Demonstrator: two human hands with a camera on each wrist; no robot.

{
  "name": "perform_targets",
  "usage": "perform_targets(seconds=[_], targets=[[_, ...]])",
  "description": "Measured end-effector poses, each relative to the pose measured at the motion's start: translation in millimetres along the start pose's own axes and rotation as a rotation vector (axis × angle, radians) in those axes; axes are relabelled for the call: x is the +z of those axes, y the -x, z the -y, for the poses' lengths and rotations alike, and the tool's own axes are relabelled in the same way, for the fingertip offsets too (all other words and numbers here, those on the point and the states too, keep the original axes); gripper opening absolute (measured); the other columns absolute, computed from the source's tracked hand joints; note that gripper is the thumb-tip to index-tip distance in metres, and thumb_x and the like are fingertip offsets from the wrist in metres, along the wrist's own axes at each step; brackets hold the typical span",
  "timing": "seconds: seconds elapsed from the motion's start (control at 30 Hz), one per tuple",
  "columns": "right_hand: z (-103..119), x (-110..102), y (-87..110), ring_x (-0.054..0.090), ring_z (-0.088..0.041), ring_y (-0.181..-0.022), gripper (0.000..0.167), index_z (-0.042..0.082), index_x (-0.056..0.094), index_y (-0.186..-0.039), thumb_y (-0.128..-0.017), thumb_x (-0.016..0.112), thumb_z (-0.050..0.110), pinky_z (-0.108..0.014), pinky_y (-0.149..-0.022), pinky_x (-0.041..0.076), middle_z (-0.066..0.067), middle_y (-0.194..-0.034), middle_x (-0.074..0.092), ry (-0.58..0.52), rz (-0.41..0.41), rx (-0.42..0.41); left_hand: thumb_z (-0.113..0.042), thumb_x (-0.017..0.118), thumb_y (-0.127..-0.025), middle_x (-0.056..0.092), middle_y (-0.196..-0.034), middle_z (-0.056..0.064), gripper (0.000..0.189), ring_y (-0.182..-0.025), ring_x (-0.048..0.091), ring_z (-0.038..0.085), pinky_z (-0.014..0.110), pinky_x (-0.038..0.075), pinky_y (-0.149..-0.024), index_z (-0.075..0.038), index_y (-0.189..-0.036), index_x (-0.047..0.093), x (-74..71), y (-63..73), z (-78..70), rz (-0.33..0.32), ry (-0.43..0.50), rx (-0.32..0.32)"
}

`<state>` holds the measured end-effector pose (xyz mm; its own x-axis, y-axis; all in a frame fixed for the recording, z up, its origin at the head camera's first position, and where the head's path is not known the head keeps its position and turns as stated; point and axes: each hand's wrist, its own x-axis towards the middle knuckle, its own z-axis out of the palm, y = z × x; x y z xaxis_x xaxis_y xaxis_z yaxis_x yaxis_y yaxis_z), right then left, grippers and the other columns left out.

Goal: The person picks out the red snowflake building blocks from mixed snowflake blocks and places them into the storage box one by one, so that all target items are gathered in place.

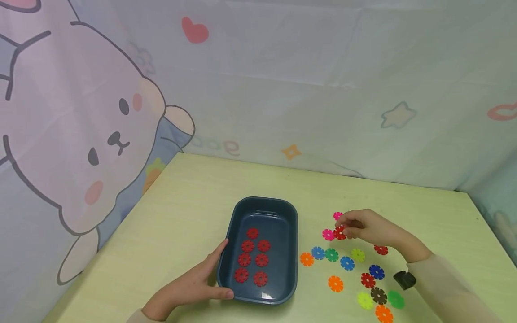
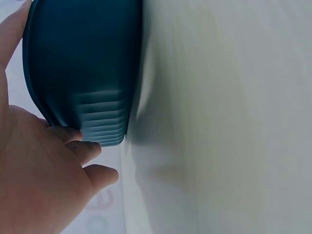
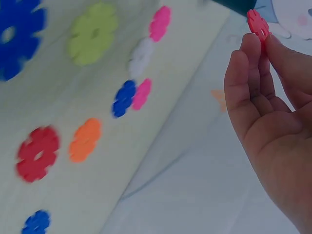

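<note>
A dark blue-grey rectangular tray (image 1: 278, 251) stands on the table with several red notched plastic discs (image 1: 260, 278) lying flat inside, mostly in two columns. My left hand (image 1: 190, 285) grips its near left corner, the thumb at the front rim and the fingers along the left side. In the left wrist view, fingertips of the left hand (image 2: 44, 165) touch the tray's outer wall (image 2: 83, 58). To the tray's right, my right hand (image 1: 373, 229) pinches a red notched disc (image 1: 339, 233) between thumb and fingers. The right wrist view shows that red disc (image 3: 257, 24) at the fingertips.
Loose notched discs in several colours lie right of the tray, among them an orange disc (image 1: 335, 283), a blue disc (image 1: 347, 263), a brown disc (image 1: 378, 295) and a red disc (image 1: 368, 280). A printed cloth (image 1: 282, 80) hangs behind the table.
</note>
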<state>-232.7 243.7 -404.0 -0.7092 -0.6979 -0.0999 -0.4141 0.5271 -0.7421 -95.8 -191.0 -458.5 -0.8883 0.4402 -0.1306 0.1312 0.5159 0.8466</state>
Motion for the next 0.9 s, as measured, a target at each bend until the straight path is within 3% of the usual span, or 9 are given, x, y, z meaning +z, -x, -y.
perform_targets(seconds=[0.27, 0.53, 0.9], targets=[[29.7, 5.2, -31.6, 0.062, -0.014, -0.079, 0.018, 0.0, 0.064, -0.11, -0.094, 0.06, 0.006, -0.023, -0.072, 0.054, -0.005, -0.094, 0.066, 0.012, 0.024, -0.104, -0.032, 0.08, -0.079, 0.006, -0.161, 0.014, 0.112, -0.146, 0.007, 0.038, 0.065, 0.017, -0.11, -0.016, -0.156, 0.0, -0.6, -0.2, -0.6, 0.005, 0.009, 0.002], [49.4, 19.4, -64.9, 0.06, -0.016, -0.078, 0.019, 0.004, 0.066, -0.112, -0.094, 0.061, 0.008, -0.029, -0.072, 0.055, -0.002, -0.091, 0.066, 0.012, 0.047, -0.138, -0.032, 0.079, -0.08, 0.007, -0.161, 0.015, 0.111, -0.146, 0.008, 0.039, 0.066, 0.017, -0.11, -0.016, -0.156, 0.0, -1.1, 0.9, -1.5, 0.006, 0.01, -0.002], [59.1, 39.6, -103.4, 0.062, -0.013, -0.083, 0.019, 0.004, 0.066, -0.113, -0.096, 0.058, 0.01, -0.027, -0.077, 0.054, -0.005, -0.101, 0.067, -0.002, 0.088, -0.174, -0.031, 0.079, -0.08, 0.006, -0.161, 0.014, 0.111, -0.146, 0.006, 0.04, 0.067, 0.015, -0.109, -0.018, -0.156, 0.0, -1.0, 0.5, -1.6, 0.008, 0.025, -0.012]])
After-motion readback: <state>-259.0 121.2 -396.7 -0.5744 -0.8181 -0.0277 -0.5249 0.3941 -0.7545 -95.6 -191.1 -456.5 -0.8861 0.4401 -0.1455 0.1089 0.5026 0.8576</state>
